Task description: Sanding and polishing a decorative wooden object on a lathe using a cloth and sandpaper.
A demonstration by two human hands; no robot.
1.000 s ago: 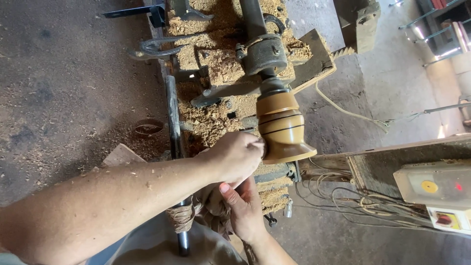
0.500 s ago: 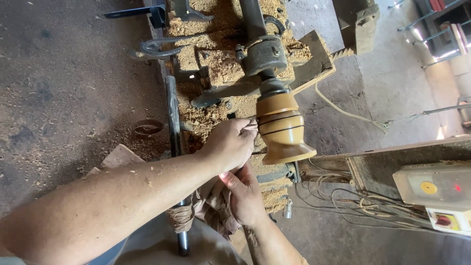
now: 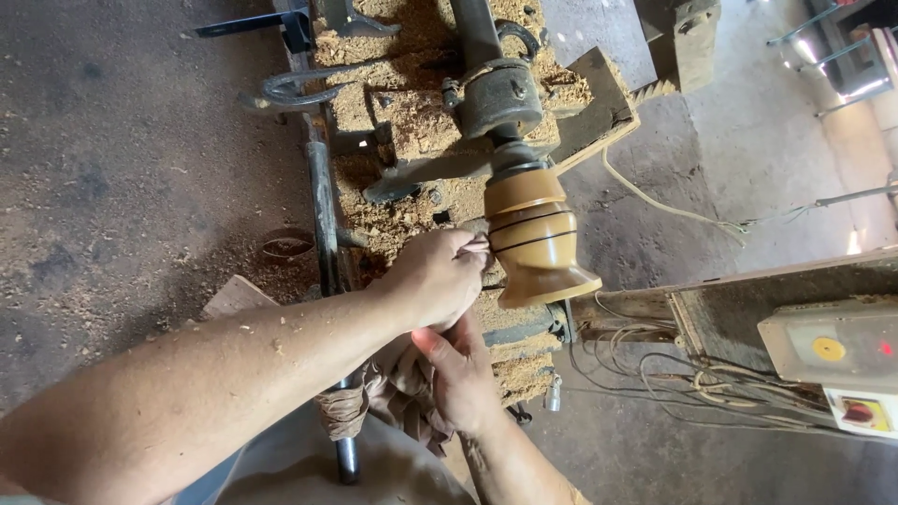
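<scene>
A turned wooden piece [image 3: 533,245], tan with dark grooves and a flared lower end, sits on the spindle of a wood lathe [image 3: 494,93]. My left hand [image 3: 438,277] is closed around a thin metal tool [image 3: 477,245] whose tip touches the piece at a groove. Just below it, my right hand [image 3: 460,374] reaches up under the left hand. Its thumb shows, but its fingers are hidden, so what it holds is unclear. Strips of brown cloth [image 3: 393,397] hang beside the right hand.
Wood shavings [image 3: 412,112] cover the lathe bed. A dark metal rail [image 3: 323,215] runs along its left side. A grey switch box [image 3: 832,351] with a yellow and a red button stands at the right, with loose wires [image 3: 673,383] beside it. Dusty floor [image 3: 131,168] lies to the left.
My left hand has slid a little up along the wooden piece, from its flared end to the groove. The right hand stays under it.
</scene>
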